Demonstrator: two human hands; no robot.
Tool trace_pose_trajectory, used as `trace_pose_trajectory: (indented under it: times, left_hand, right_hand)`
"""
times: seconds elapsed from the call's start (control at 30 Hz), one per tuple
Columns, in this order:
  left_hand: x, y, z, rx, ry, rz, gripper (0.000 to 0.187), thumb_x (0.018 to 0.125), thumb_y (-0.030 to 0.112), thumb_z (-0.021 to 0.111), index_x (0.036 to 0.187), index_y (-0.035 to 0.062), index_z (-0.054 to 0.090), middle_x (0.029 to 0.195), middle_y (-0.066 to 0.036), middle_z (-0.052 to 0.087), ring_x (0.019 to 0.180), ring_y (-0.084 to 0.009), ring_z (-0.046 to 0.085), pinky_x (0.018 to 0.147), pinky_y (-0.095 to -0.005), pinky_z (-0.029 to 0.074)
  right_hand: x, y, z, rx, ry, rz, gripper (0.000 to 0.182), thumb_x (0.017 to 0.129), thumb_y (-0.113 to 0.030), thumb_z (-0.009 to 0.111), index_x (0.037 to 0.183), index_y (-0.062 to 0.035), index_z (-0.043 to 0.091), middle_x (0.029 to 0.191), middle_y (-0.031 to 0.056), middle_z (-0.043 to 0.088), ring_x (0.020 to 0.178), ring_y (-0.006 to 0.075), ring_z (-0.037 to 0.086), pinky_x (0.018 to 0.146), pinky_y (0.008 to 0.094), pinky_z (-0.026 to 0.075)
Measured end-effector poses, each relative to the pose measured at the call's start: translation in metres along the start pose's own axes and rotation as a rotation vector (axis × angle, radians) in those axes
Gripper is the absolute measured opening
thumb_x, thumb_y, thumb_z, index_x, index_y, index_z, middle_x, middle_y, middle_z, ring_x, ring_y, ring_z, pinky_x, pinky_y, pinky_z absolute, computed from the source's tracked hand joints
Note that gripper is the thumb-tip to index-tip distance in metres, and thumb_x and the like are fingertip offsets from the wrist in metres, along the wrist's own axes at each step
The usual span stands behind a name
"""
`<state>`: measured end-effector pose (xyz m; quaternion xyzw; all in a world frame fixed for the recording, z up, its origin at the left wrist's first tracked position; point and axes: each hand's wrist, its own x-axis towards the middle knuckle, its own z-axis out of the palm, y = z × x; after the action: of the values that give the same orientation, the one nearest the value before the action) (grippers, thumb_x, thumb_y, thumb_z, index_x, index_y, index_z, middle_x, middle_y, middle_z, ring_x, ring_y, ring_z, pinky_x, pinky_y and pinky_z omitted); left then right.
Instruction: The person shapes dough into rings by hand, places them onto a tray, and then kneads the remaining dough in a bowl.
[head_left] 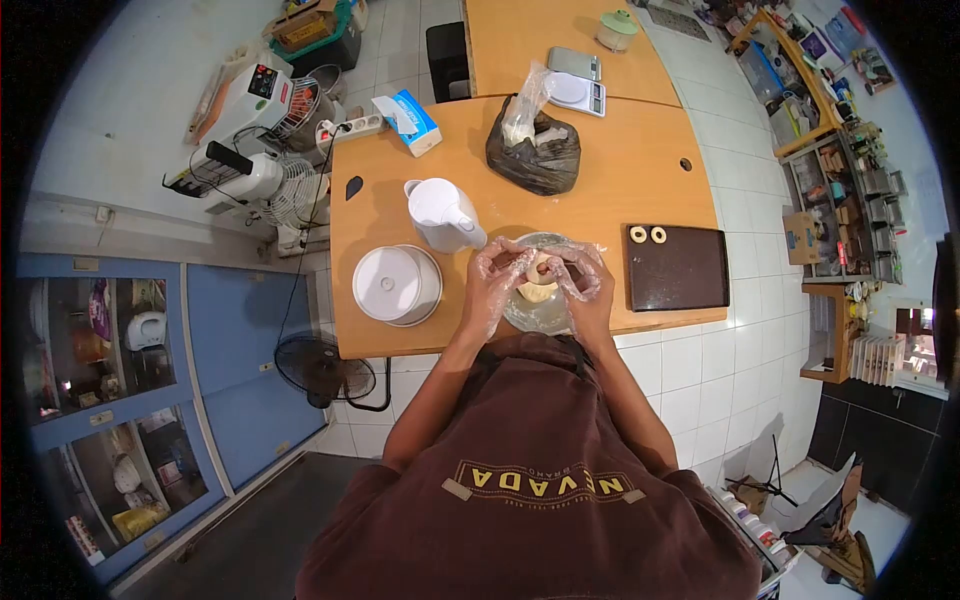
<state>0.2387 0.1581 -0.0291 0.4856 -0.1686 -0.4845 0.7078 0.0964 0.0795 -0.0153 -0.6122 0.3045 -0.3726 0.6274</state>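
Note:
My left hand (499,272) and my right hand (588,279), both coated in flour or dough, are raised above a bowl (538,321). Between their fingertips they pinch a small pale piece of dough (543,268), with a fingertip showing at its middle. Below it, a larger lump of dough (537,293) lies in the bowl, partly hidden by the hands. To the right, a dark baking tray (680,275) carries two dough rings (648,235) at its far left corner.
Left of the bowl stand a white pitcher (440,215) and a white lidded tub (390,286). Farther back are a black plastic bag (535,165), a tissue pack (410,122) and a white kitchen scale (577,93). A floor fan (322,370) stands beside the table's left edge.

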Motion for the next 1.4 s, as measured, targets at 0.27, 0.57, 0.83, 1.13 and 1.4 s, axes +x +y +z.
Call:
trace_pose_trajectory:
  times: [0.27,0.57,0.83,1.13,1.4]
  left_hand:
    - [-0.002,0.0,-0.008,-0.102,-0.035,-0.076,0.014,0.099,0.006,0.067,0.112,0.0025,0.061,0.114,-0.011,0.069,0.11,-0.0199,0.068,0.095,-0.0374,0.058]
    - [0.007,0.009,-0.013,0.206,-0.136,0.052,0.027,0.098,0.004,0.069,0.124,0.0005,0.06,0.12,-0.01,0.069,0.109,-0.0172,0.067,0.096,-0.0338,0.056]
    - [0.005,0.015,-0.004,0.235,-0.199,0.07,0.032,0.093,0.0,0.072,0.123,-0.0016,0.062,0.12,-0.009,0.069,0.113,-0.0161,0.065,0.101,-0.0323,0.052]
    - [0.003,0.018,-0.006,0.361,-0.198,0.118,0.041,0.091,-0.004,0.072,0.13,-0.0011,0.058,0.122,-0.011,0.068,0.115,-0.0183,0.065,0.103,-0.0326,0.051]
    - [0.003,0.013,0.002,0.275,-0.136,0.107,0.044,0.091,-0.003,0.074,0.131,-0.0008,0.057,0.122,-0.012,0.067,0.115,-0.0182,0.065,0.101,-0.0329,0.053]
  right_hand:
    - [0.002,0.004,0.002,0.068,0.086,0.013,0.019,0.096,0.001,0.068,0.114,0.0036,0.072,0.113,0.0095,0.069,0.104,0.0182,0.067,0.093,0.0321,0.054]
    - [0.01,0.0,-0.01,-0.05,-0.196,0.057,0.027,0.094,0.002,0.07,0.121,0.0059,0.068,0.12,0.0095,0.063,0.114,0.0197,0.065,0.101,0.0323,0.052]
    - [0.005,0.015,-0.001,0.002,0.008,-0.011,0.03,0.092,0.002,0.071,0.122,0.0024,0.07,0.117,0.0122,0.07,0.107,0.0195,0.069,0.093,0.0332,0.056]
    - [0.003,0.011,-0.004,-0.543,-0.005,-0.252,0.028,0.088,0.004,0.073,0.116,0.0004,0.074,0.108,0.0145,0.074,0.097,0.0242,0.073,0.085,0.0337,0.058]
    - [0.0,0.005,0.005,-0.302,0.152,-0.11,0.025,0.089,0.001,0.074,0.114,-0.0003,0.074,0.105,0.0164,0.075,0.098,0.0254,0.075,0.085,0.0349,0.058]
